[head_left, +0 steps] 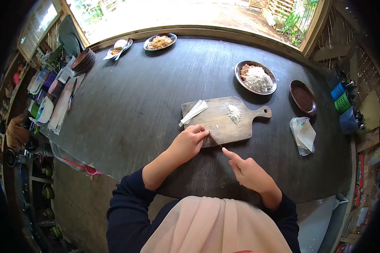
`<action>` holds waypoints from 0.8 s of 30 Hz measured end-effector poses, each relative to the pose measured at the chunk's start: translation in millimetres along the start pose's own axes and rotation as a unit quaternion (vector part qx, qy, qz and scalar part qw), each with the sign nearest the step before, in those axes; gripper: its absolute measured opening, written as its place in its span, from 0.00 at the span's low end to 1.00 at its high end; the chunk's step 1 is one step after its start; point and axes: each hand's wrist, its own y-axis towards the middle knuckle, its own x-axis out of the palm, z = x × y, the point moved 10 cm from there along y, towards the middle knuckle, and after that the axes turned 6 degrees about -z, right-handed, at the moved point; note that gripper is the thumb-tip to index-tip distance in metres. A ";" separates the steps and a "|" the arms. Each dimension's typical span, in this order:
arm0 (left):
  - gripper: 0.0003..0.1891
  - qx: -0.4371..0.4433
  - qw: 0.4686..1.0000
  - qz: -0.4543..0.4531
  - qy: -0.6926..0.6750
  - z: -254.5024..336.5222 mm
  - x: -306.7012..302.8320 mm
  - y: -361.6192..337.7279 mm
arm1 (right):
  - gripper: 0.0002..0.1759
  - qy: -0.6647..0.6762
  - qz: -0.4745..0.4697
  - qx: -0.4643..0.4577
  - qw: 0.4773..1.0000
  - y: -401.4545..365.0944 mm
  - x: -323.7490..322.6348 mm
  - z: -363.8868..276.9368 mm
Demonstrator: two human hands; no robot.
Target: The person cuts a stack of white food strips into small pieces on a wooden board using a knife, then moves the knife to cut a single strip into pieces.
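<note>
Dark navy long sleeves [126,198], a pale peach headscarf [215,227] draped in front.

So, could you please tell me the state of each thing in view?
cutting board, lying flat
white strips, uncut, on the board
shreds, cut, piled on the board
knife, tip down on the board
left hand, curled beside the blade
right hand, closed on the knife
bowl, filled
brown plate, empty

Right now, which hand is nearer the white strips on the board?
Left. The left hand sits on the cutting board beside the white strips; the right hand holds a knife off the board's near edge.
</note>
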 end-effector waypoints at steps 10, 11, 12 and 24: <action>0.14 -0.003 1.000 -0.007 0.001 0.1 1.0 -1.4 | 0.24 -0.020 0.010 -0.002 1.000 6.6 6.6 0.3; 0.14 -0.004 1.000 -0.007 0.000 1.5 -0.3 -1.2 | 0.24 -0.050 0.013 0.006 0.999 9.0 8.7 -0.1; 0.14 -0.007 1.000 -0.009 0.005 3.5 -1.9 -0.8 | 0.24 -0.079 0.017 0.014 0.997 9.8 10.0 0.1; 0.19 -0.009 0.999 -0.030 0.012 1.3 1.5 -1.5 | 0.25 -0.023 0.038 -0.003 0.999 4.1 3.3 3.6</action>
